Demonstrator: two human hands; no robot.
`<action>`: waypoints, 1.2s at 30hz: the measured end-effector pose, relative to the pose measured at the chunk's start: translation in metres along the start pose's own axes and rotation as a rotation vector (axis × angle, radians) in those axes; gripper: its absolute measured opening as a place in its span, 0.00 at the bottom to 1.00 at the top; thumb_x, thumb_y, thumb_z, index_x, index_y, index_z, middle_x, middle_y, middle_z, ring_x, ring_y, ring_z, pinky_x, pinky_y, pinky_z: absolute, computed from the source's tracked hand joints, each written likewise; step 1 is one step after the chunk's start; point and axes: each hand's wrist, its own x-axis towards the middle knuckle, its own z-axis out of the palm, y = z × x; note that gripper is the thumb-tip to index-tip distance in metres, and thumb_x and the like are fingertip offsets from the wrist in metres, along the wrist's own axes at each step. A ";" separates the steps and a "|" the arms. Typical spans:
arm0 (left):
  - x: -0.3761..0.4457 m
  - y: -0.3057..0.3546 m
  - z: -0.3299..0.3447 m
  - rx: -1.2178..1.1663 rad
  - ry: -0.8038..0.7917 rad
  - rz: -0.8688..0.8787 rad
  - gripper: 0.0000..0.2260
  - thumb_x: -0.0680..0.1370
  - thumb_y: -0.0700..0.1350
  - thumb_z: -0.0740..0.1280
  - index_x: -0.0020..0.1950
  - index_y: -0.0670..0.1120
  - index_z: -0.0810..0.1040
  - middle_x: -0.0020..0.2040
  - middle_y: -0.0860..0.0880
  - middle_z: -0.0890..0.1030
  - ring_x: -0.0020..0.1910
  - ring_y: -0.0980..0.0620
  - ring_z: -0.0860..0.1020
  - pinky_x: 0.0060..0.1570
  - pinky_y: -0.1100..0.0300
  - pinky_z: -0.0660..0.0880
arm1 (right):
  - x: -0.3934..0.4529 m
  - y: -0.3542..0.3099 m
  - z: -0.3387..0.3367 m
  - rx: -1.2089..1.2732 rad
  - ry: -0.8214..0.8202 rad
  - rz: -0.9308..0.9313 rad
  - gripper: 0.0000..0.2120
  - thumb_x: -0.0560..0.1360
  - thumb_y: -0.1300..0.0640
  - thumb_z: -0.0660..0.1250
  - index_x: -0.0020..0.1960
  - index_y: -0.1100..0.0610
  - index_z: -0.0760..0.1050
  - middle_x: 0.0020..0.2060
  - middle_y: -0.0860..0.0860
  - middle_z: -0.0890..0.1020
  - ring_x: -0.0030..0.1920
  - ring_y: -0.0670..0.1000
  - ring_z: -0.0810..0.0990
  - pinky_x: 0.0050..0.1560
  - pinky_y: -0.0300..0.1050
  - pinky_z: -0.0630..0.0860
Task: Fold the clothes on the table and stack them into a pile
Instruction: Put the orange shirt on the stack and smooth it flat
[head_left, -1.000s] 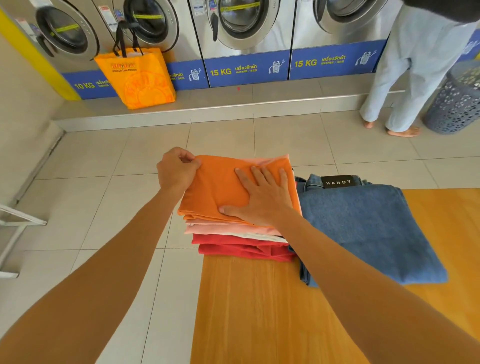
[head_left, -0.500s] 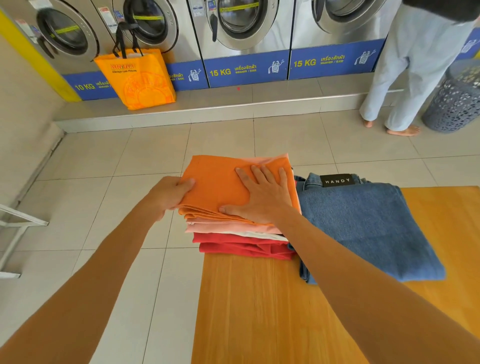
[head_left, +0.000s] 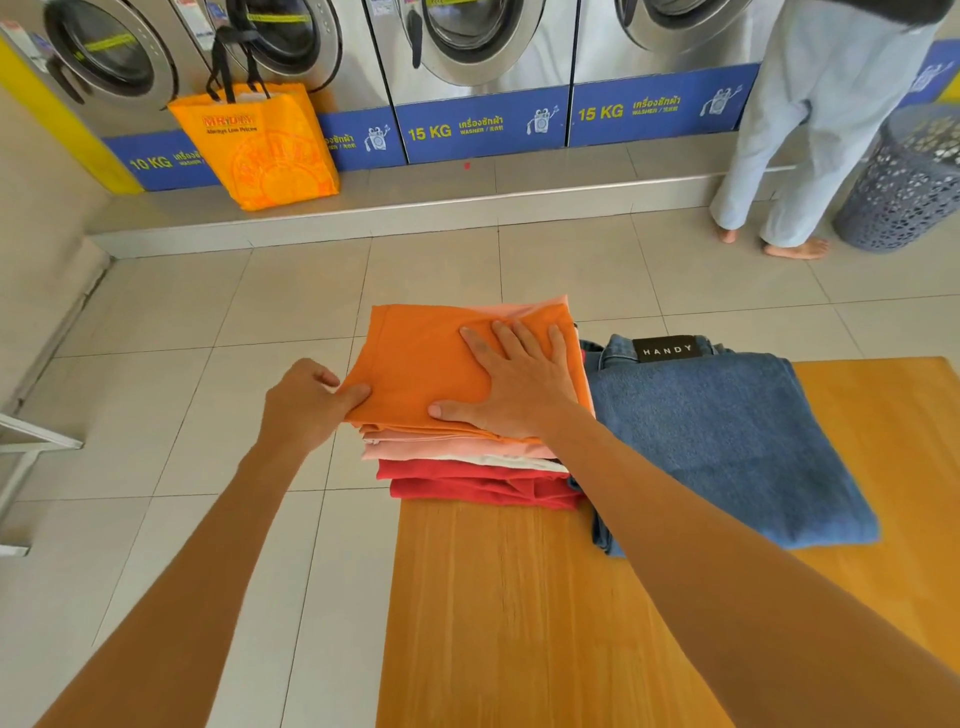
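A pile of folded clothes (head_left: 467, 467) stands at the far left corner of the wooden table (head_left: 509, 597). Pink, white and red layers lie under a folded orange garment (head_left: 415, 364) on top. My left hand (head_left: 306, 402) pinches the orange garment's near left corner, thumb on top. My right hand (head_left: 511, 382) lies flat and spread on the orange garment's right half, pressing it down. Folded blue jeans (head_left: 727, 441) with a black HANDY label lie just right of the pile, touching it.
The pile overhangs the table's left edge above a tiled floor (head_left: 208, 415). Washing machines (head_left: 467, 62) line the back wall, with an orange bag (head_left: 260, 145) on the step. A person in pale trousers (head_left: 810, 130) stands at the far right beside a grey basket (head_left: 904, 187).
My left hand slid from the orange garment's far left corner down its left edge to the near left corner. My right hand stayed pressed on top.
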 end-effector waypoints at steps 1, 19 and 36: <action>0.001 0.009 0.004 0.056 0.094 0.078 0.13 0.76 0.49 0.71 0.57 0.46 0.76 0.52 0.47 0.80 0.50 0.46 0.79 0.49 0.52 0.76 | 0.000 0.000 0.000 -0.003 -0.003 0.002 0.55 0.59 0.13 0.43 0.81 0.38 0.42 0.82 0.50 0.47 0.82 0.55 0.43 0.76 0.67 0.36; 0.021 0.060 0.040 0.280 0.246 0.431 0.22 0.84 0.49 0.50 0.77 0.44 0.63 0.80 0.44 0.55 0.80 0.45 0.48 0.75 0.41 0.42 | 0.001 0.001 0.000 -0.012 0.016 0.025 0.64 0.59 0.14 0.45 0.83 0.54 0.46 0.82 0.50 0.50 0.82 0.52 0.46 0.77 0.64 0.36; -0.015 0.078 0.099 0.337 0.013 0.453 0.32 0.80 0.65 0.40 0.81 0.53 0.47 0.82 0.48 0.47 0.80 0.45 0.43 0.77 0.44 0.41 | -0.030 0.067 -0.048 0.380 0.317 0.467 0.23 0.79 0.40 0.62 0.64 0.55 0.72 0.56 0.55 0.81 0.59 0.59 0.78 0.58 0.58 0.75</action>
